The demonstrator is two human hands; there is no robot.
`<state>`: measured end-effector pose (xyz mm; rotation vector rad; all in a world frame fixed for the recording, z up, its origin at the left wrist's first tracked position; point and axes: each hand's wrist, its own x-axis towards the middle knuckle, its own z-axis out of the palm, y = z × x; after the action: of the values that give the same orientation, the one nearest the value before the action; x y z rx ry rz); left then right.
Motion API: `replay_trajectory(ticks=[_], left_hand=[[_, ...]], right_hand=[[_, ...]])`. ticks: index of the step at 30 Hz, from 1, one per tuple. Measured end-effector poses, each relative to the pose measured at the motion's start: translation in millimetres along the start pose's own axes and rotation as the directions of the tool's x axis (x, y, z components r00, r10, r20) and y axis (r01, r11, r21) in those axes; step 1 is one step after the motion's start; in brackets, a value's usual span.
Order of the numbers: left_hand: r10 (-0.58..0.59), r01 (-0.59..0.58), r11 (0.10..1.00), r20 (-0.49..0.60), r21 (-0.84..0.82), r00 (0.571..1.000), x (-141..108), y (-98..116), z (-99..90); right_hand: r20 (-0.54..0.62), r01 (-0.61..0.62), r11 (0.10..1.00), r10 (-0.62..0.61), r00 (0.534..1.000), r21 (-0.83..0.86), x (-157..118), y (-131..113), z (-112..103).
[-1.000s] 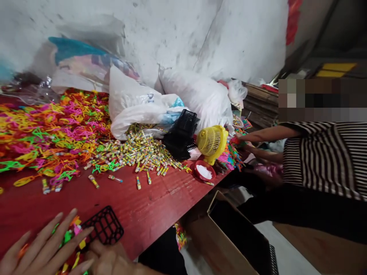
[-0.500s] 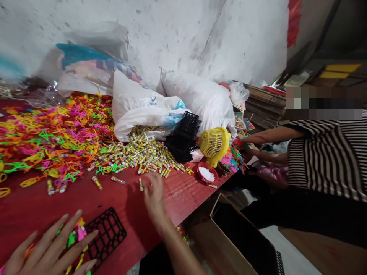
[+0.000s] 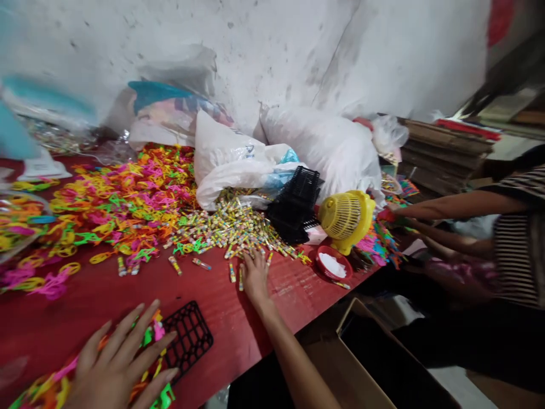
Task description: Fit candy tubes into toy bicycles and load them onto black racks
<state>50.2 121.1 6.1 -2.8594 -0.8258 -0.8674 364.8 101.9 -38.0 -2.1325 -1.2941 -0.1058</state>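
Note:
My left hand (image 3: pixel 121 363) lies spread at the lower left, over bright plastic pieces and beside a black grid tray (image 3: pixel 189 338). The fingers are apart and grip nothing. My right hand (image 3: pixel 256 278) reaches to the near edge of a pile of small printed tubes (image 3: pixel 230 224), its fingers slightly spread and pointing at the pile. Two loose tubes (image 3: pixel 232 272) rest just left of it. More loose tubes (image 3: pixel 174 265) lie on the red table (image 3: pixel 221 304) further left.
A heap of colourful plastic pieces (image 3: pixel 140 204) covers the left. White sacks (image 3: pixel 323 147), black baskets (image 3: pixel 296 204), a yellow fan (image 3: pixel 347 218) and a red bowl (image 3: pixel 334 264) stand behind. At right are a carton (image 3: pixel 366 352) and a person's arms (image 3: pixel 460 207).
The view has shifted left, so most things appear further right. My right hand has moved closer to the tube pile. One more tube now shows beside it. My left hand stays spread.

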Motion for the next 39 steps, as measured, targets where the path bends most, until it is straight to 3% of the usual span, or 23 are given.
replay_trajectory(ticks=[3, 7, 13, 18, 21, 25, 27, 31, 35, 39], left_hand=[[0.045, -0.047, 0.998, 0.037, 0.052, 0.998, 6, 6, -12.8], [0.023, -0.029, 0.997, 0.081, 0.071, 0.996, 7, 8, -19.6], [-0.027, 0.024, 0.999, 0.114, 0.030, 0.993, 5, 9, -18.9], [-0.003, 0.002, 1.000, 0.074, 0.014, 0.997, 9, 9, -21.9], [0.007, -0.008, 1.000, 0.067, 0.023, 0.998, 11, 9, -22.3], [0.027, -0.031, 0.998, 0.066, 0.052, 0.997, 9, 10, -21.2], [0.023, -0.029, 0.998, 0.084, 0.063, 0.996, 8, 10, -21.1], [0.010, -0.020, 0.997, 0.139, 0.072, 0.990, 7, 11, -22.2], [-0.029, 0.021, 0.999, 0.163, 0.048, 0.986, 6, 13, -22.3], [-0.088, 0.085, 0.996, 0.152, 0.026, 0.984, 5, 12, -21.8]], right_hand=[[-0.061, 0.107, 0.985, -0.100, 0.993, 0.135, -1, 11, -5], [-0.133, 0.066, 0.986, -0.046, 0.990, 0.152, 18, 28, -19], [-0.236, -0.138, 0.990, 0.143, 0.961, 0.035, 42, 67, -41], [-0.366, -0.389, 0.917, 0.334, 0.868, -0.084, 32, 108, -54], [-0.336, -0.400, 0.907, 0.339, 0.879, -0.134, 22, 121, -61], [-0.184, -0.244, 0.958, 0.215, 0.959, -0.150, 6, 118, -67], [-0.132, -0.179, 0.975, 0.163, 0.978, -0.128, -5, 112, -67], [-0.142, -0.154, 0.987, 0.147, 0.979, -0.035, -17, 105, -70], [-0.182, -0.201, 0.979, 0.201, 0.963, 0.020, -12, 101, -77], [-0.097, -0.240, 0.971, 0.238, 0.966, -0.008, -8, 96, -80]])
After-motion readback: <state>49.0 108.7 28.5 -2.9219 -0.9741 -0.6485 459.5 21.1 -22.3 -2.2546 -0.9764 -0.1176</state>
